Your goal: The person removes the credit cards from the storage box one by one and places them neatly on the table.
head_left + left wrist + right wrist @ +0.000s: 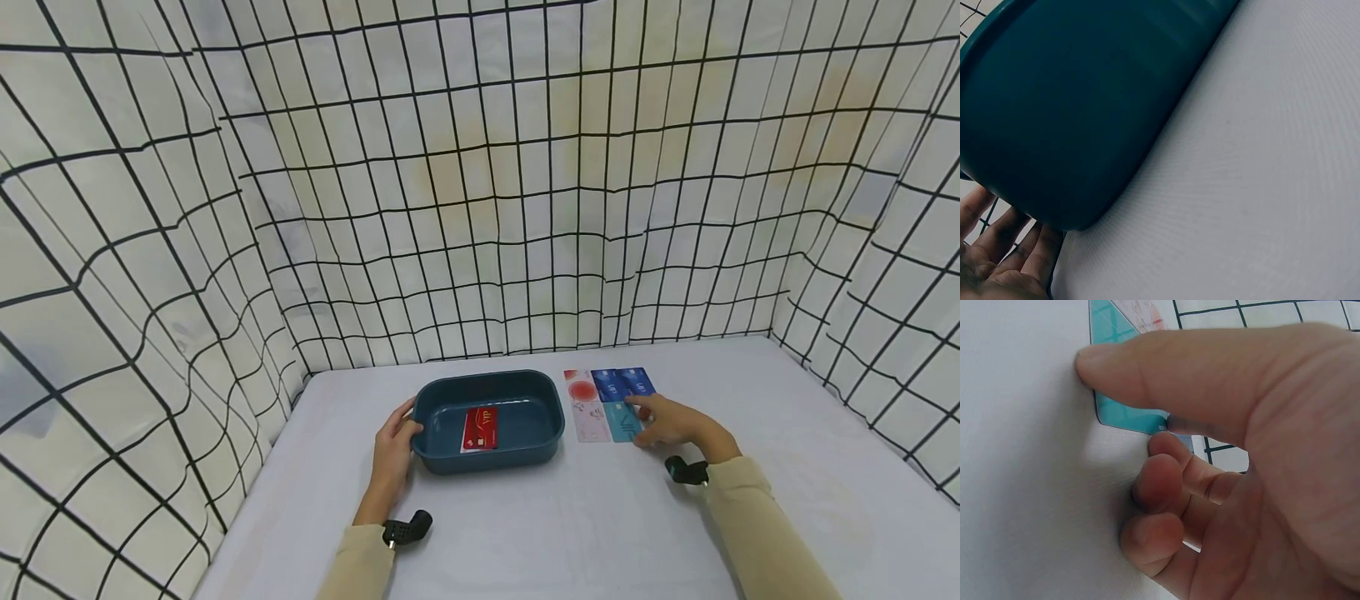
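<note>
Only the head view sees inside the tub point(487, 459).

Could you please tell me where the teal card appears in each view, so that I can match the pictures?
Head: the teal card lies right of centre, below the middle, partly under the right hand.
Left wrist: not in it.
Right wrist: at the top, left of centre, partly covered by the thumb.
Shared landmark: the black-gridded backdrop, filling the head view's upper part and showing at the left-wrist picture's upper left and the right-wrist picture's upper right.

Plain beige sleeves point(761, 525) run down to small, rounded black cameras point(407, 529) worn one at each wrist.
</note>
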{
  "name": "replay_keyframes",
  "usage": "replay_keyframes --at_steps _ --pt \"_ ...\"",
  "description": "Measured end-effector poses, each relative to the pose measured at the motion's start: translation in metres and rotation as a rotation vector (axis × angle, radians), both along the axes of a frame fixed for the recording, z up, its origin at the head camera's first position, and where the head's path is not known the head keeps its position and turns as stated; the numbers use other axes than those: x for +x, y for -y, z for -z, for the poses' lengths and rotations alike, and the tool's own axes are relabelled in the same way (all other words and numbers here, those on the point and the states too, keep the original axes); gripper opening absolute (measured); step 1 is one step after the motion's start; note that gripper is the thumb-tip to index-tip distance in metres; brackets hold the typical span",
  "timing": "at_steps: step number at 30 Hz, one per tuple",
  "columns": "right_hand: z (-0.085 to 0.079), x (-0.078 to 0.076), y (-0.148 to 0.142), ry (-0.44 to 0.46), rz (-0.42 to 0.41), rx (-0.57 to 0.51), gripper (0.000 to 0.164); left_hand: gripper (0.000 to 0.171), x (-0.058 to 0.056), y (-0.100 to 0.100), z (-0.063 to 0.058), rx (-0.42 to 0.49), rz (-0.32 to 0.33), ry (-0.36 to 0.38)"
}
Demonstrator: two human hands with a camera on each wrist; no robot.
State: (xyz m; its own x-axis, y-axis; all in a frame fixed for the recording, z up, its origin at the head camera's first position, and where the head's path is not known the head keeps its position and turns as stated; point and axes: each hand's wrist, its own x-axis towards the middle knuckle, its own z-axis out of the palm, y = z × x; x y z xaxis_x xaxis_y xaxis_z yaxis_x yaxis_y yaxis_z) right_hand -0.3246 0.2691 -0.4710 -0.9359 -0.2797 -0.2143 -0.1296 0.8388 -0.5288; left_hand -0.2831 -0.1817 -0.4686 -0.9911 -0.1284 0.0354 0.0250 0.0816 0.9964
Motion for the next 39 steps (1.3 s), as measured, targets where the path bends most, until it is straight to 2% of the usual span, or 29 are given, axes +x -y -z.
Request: replay_keyframes --at_steps 4,10,11,17,26,31,34,39 --pt "0.002 -0.002 0.0 -0.008 -0.009 0.0 0.076 0.056 -0.003 0.001 0.004 0.005 0.001 -0.002" --pt "0.0 -0.003 0.0 -0.001 -0.002 -0.009 0.075 0.056 -0.024 0.009 0.033 0.011 -0.014 0.006" --pt "0.0 -0.003 0.0 -0.002 -0.003 -0.009 0.074 0.056 -0.025 0.009 0.035 0.008 -0.016 0.005" --pt "0.001 -0.003 -0.003 -0.001 -0.001 -0.06 0.071 0.056 -0.027 0.011 0.037 0.013 -0.012 0.015" --pt "0.005 -0.006 -0.011 -0.042 0.05 -0.277 0.051 0.055 -0.024 0.009 0.038 0.012 -0.015 -0.003" --pt "-0.001 -0.007 -0.011 -0.122 0.076 -0.362 0.044 0.055 -0.023 0.007 0.037 -0.004 -0.027 -0.016" --pt "-0.005 -0.006 -0.009 -0.177 0.049 -0.402 0.044 0.054 -0.024 0.007 0.036 -0.006 -0.033 -0.014" --pt "-0.012 -0.005 0.001 -0.213 0.032 -0.482 0.042 0.055 -0.025 0.006 0.036 0.005 -0.03 -0.012"
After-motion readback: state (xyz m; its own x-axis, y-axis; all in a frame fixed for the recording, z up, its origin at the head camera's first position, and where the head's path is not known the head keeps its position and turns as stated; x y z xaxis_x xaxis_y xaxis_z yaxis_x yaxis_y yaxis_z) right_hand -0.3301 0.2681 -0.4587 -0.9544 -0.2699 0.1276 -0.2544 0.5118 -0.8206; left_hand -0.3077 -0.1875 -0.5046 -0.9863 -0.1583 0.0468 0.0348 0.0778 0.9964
